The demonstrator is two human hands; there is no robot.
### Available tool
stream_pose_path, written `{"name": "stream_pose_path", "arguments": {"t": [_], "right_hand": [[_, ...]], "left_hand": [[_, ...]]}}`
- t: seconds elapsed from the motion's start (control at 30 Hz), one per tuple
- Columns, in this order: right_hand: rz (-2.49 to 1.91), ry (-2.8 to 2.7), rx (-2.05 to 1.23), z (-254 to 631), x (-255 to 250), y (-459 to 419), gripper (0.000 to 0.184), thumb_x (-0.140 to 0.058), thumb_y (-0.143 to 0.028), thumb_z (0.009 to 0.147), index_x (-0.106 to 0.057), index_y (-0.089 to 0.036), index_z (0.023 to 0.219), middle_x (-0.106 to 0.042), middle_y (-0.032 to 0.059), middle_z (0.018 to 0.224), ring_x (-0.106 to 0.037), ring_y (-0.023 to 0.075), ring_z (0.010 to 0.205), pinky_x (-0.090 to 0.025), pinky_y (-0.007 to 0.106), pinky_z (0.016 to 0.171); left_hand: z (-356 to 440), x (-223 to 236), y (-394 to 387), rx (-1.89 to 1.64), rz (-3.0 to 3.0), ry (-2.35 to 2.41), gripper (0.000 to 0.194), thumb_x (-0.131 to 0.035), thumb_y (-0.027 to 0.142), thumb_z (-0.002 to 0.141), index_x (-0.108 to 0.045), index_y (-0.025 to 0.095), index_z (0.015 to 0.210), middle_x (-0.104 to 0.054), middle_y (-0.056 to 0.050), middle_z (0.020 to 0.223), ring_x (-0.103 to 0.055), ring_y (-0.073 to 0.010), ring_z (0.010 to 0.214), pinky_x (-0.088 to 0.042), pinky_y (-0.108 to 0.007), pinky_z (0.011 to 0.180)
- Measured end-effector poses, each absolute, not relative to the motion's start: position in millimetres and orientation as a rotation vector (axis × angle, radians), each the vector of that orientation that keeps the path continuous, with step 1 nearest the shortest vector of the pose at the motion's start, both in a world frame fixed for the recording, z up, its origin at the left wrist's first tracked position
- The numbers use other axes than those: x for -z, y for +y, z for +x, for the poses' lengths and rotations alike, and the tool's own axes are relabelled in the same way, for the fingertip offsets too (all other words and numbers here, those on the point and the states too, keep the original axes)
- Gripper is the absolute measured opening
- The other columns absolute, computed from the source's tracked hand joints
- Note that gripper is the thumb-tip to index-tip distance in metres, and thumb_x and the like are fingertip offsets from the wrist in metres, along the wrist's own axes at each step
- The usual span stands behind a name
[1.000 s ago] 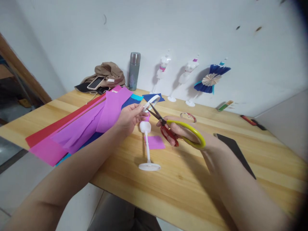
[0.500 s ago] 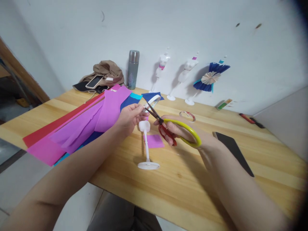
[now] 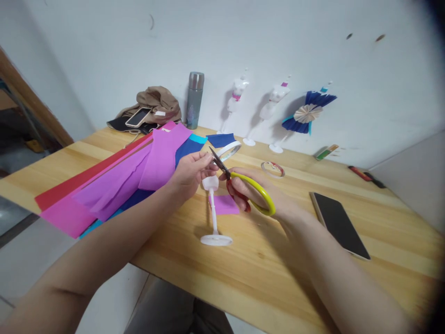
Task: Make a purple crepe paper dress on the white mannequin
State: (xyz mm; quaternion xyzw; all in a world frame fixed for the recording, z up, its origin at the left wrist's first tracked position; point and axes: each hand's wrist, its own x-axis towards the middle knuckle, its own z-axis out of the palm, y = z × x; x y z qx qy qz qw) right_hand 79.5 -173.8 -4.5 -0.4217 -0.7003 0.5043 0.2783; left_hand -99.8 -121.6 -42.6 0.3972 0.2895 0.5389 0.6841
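My left hand point(image 3: 194, 170) is closed in a pinch near the scissor tips; whatever is between its fingers is too small to make out. My right hand point(image 3: 245, 188) grips scissors point(image 3: 255, 190) with one yellow and one red handle, their dark blades nearly together and pointing up-left beside my left fingertips. A white tape roll point(image 3: 232, 149) shows just behind the blades; whether anything supports it I cannot tell. Below my left hand stands a small white dress-form stand point(image 3: 213, 208), its upper part hidden. Behind it lies a purple paper square point(image 3: 227, 205).
Purple, red and blue paper sheets point(image 3: 158, 162) cover the table's left. Along the wall are a flask point(image 3: 195, 102) and several small mannequins, one with a blue pleated paper dress point(image 3: 308, 113). A dark tablet point(image 3: 340, 225) and another tape roll point(image 3: 273, 169) lie right.
The scissor blades have come closer together, and my right hand has shifted slightly left. The white tape roll has moved a little right, away from my left fingers.
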Motion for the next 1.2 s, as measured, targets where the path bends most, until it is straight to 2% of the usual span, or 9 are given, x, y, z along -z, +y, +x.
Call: {"name": "stream_pose_path", "arguments": {"t": [0.27, 0.43, 0.53, 0.77, 0.93, 1.07, 1.2], "right_hand": [[-1.144, -1.768, -1.376, 74.1, 12.2, -173.0, 0.051, -0.068, -0.071, 0.077, -0.048, -0.024, 0.079, -0.044, -0.0088, 0.045, -0.036, 0.0087, 0.036, -0.028, 0.026, 0.038], [-1.158, -1.727, -1.366, 71.2, 13.1, -174.0, 0.056, -0.065, -0.075, 0.075, -0.050, -0.022, 0.081, -0.043, -0.0095, 0.043, -0.034, 0.0080, 0.035, -0.027, 0.024, 0.036], [-1.135, -1.766, -1.366, 73.3, 12.9, -174.9, 0.055, -0.063, -0.075, 0.078, -0.050, -0.022, 0.084, -0.043, -0.0094, 0.047, -0.035, 0.0079, 0.038, -0.028, 0.024, 0.039], [-1.087, -1.970, -1.288, 79.6, 12.9, -175.3, 0.047, -0.050, -0.068, 0.091, -0.046, -0.022, 0.086, -0.048, -0.0050, 0.058, -0.044, 0.0121, 0.052, -0.037, 0.028, 0.052], [-1.237, -2.031, -1.093, 77.6, 6.6, -175.7, 0.048, -0.050, -0.070, 0.088, -0.048, -0.022, 0.084, -0.047, -0.0041, 0.060, -0.044, 0.0145, 0.057, -0.035, 0.030, 0.055], [-1.391, -2.125, -0.890, 75.8, 11.3, -173.0, 0.041, -0.051, -0.063, 0.089, -0.051, -0.022, 0.083, -0.052, -0.0004, 0.069, -0.045, 0.0160, 0.062, -0.033, 0.031, 0.056], [-1.435, -2.174, -0.713, 72.7, 14.0, -173.6, 0.035, -0.055, -0.056, 0.090, -0.049, -0.024, 0.080, -0.053, -0.0003, 0.069, -0.046, 0.0165, 0.061, -0.033, 0.031, 0.055]], "left_hand": [[-99.6, 41.9, -122.0, -1.221, 0.853, 0.637, 0.017, -0.070, 0.018, 0.085, -0.061, 0.011, 0.073, -0.066, -0.004, 0.064, -0.061, -0.0094, 0.057, -0.049, -0.021, 0.060], [-97.5, 38.0, -124.5, -1.247, 0.794, 0.664, 0.017, -0.066, 0.014, 0.087, -0.059, 0.010, 0.071, -0.065, -0.003, 0.062, -0.060, -0.0080, 0.055, -0.048, -0.020, 0.060], [-97.2, 38.0, -125.8, -1.242, 0.791, 0.648, 0.017, -0.065, 0.014, 0.087, -0.060, 0.010, 0.071, -0.066, -0.004, 0.064, -0.062, -0.0087, 0.057, -0.049, -0.021, 0.061], [-95.5, 41.0, -128.2, -1.236, 0.813, 0.639, 0.016, -0.071, 0.015, 0.083, -0.063, 0.009, 0.071, -0.066, -0.004, 0.066, -0.062, -0.0087, 0.059, -0.049, -0.022, 0.065], [-93.0, 41.7, -129.6, -1.257, 0.755, 0.636, 0.021, -0.076, 0.014, 0.078, -0.060, 0.011, 0.065, -0.069, -0.004, 0.071, -0.065, -0.0090, 0.067, -0.052, -0.024, 0.076], [-93.0, 43.1, -131.2, -1.263, 0.837, 0.565, 0.021, -0.080, 0.017, 0.075, -0.062, 0.011, 0.065, -0.072, -0.006, 0.079, -0.070, -0.0126, 0.081, -0.052, -0.029, 0.093], [-93.0, 43.5, -132.7, -1.272, 0.896, 0.515, 0.020, -0.082, 0.020, 0.073, -0.065, 0.011, 0.067, -0.074, -0.008, 0.092, -0.070, -0.0152, 0.093, -0.049, -0.033, 0.102]]}}
